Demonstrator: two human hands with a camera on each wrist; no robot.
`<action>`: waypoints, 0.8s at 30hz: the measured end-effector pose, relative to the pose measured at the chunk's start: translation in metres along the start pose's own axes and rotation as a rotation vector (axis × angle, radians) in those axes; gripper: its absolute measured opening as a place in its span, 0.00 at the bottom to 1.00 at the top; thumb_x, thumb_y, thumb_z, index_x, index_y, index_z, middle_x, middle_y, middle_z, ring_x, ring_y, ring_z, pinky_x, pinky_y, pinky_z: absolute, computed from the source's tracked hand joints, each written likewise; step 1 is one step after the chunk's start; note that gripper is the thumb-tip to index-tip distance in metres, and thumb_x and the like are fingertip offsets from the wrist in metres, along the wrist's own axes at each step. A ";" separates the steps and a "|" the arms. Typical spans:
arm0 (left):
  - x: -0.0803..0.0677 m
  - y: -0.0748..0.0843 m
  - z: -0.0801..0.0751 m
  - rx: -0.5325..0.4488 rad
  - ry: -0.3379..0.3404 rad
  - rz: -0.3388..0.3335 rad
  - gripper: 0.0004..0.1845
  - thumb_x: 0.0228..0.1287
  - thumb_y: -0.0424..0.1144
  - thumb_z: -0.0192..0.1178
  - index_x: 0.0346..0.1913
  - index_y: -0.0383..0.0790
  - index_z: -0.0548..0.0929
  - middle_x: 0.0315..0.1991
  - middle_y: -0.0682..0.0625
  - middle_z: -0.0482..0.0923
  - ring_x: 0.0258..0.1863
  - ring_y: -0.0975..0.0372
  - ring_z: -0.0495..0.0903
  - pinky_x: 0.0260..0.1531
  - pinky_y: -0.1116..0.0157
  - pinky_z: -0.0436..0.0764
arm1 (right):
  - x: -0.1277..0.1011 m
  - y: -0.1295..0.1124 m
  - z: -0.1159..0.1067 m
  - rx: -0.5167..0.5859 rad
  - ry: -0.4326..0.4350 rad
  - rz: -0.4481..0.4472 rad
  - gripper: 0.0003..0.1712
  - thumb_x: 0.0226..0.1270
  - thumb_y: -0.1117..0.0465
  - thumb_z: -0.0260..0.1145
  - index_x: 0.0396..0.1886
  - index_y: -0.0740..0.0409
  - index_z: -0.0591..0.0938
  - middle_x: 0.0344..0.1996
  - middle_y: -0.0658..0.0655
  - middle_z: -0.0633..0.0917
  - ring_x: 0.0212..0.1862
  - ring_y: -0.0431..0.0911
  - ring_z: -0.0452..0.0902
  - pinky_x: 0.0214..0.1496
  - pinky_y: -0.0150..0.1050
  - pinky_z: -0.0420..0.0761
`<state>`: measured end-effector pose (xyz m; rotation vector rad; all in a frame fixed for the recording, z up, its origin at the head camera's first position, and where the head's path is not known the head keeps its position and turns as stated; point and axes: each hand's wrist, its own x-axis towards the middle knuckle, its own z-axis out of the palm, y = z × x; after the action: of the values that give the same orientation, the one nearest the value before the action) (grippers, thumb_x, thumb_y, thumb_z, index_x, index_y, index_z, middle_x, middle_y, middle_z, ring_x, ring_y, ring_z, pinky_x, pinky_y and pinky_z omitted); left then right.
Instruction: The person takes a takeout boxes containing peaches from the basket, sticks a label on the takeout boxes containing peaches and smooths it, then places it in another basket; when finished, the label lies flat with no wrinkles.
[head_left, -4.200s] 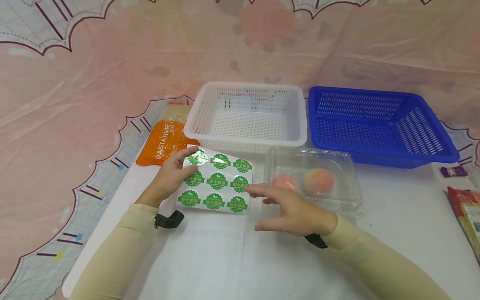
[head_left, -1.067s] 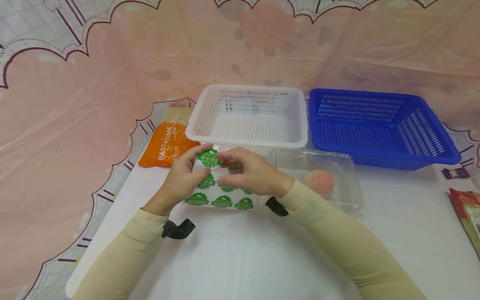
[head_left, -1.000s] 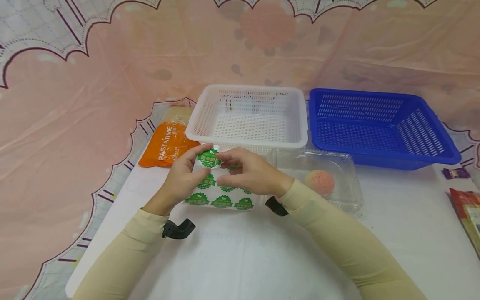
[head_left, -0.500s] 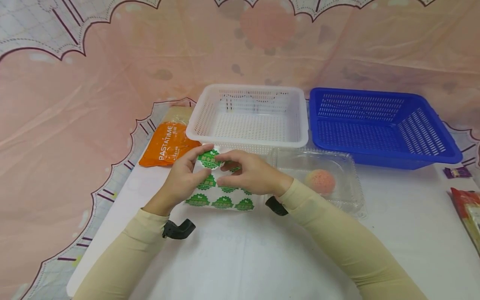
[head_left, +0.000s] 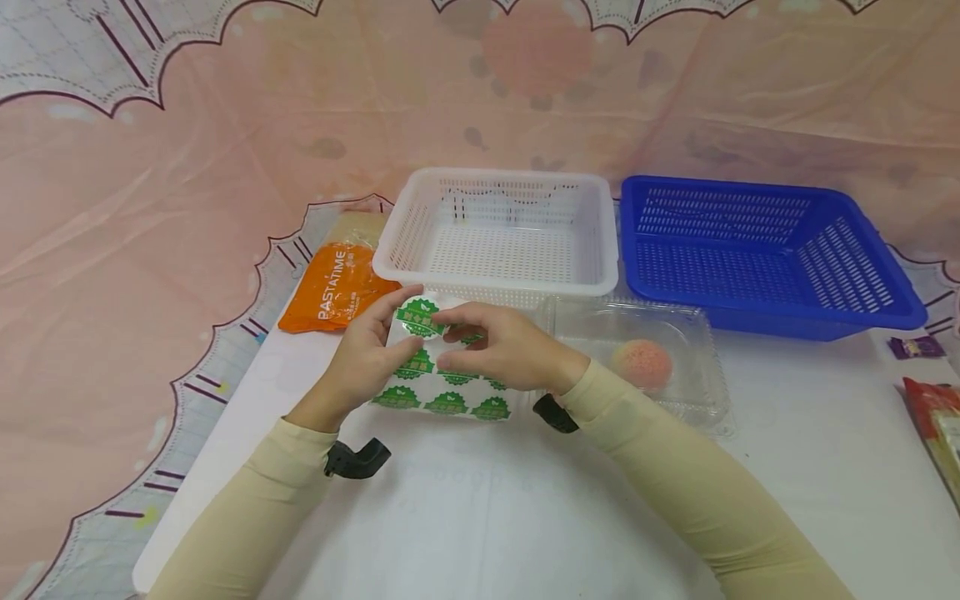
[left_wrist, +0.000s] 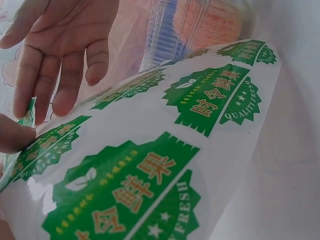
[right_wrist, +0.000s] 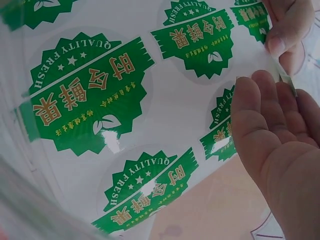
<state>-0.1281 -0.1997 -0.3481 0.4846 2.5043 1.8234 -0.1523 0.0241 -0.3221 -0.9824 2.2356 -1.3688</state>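
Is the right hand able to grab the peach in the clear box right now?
Probably not straight away: the right hand is busy at the sticker sheet, and the peach seems to sit under the clear box's lid.

Sticker sheet (head_left: 442,367) sits on the white table, just in front of the white basket: glossy white backing, rows of round green seals with jagged edges, gold characters and "QUALITY FRESH" in white. Its far left corner curls up off the table, one sticker (head_left: 417,317) lifted there.
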 end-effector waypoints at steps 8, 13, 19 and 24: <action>-0.001 0.000 -0.001 -0.052 -0.022 -0.039 0.34 0.69 0.24 0.54 0.76 0.36 0.60 0.67 0.41 0.70 0.53 0.58 0.79 0.47 0.68 0.83 | 0.000 0.001 0.000 0.011 0.017 -0.009 0.31 0.67 0.58 0.71 0.68 0.59 0.76 0.62 0.53 0.78 0.56 0.44 0.78 0.58 0.38 0.79; -0.001 0.000 -0.001 -0.066 -0.027 -0.035 0.33 0.69 0.24 0.54 0.76 0.36 0.59 0.65 0.39 0.72 0.52 0.57 0.81 0.47 0.66 0.83 | 0.001 0.000 0.000 0.016 0.027 -0.015 0.31 0.67 0.57 0.71 0.67 0.60 0.76 0.61 0.53 0.79 0.55 0.44 0.78 0.55 0.35 0.80; -0.002 0.000 -0.001 -0.066 -0.027 -0.039 0.33 0.69 0.25 0.54 0.76 0.37 0.60 0.64 0.38 0.74 0.50 0.54 0.82 0.45 0.64 0.84 | 0.002 0.000 0.001 0.020 0.033 -0.016 0.31 0.68 0.58 0.70 0.67 0.61 0.75 0.62 0.54 0.78 0.55 0.44 0.79 0.54 0.35 0.81; -0.002 0.001 -0.001 -0.055 -0.023 -0.046 0.33 0.69 0.25 0.54 0.76 0.36 0.60 0.62 0.38 0.75 0.48 0.51 0.84 0.43 0.62 0.85 | 0.001 0.000 0.001 0.016 0.062 -0.008 0.30 0.68 0.59 0.70 0.67 0.62 0.75 0.61 0.54 0.79 0.55 0.44 0.79 0.55 0.35 0.81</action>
<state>-0.1261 -0.2010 -0.3475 0.4397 2.4219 1.8536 -0.1526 0.0226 -0.3219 -0.9572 2.2638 -1.4370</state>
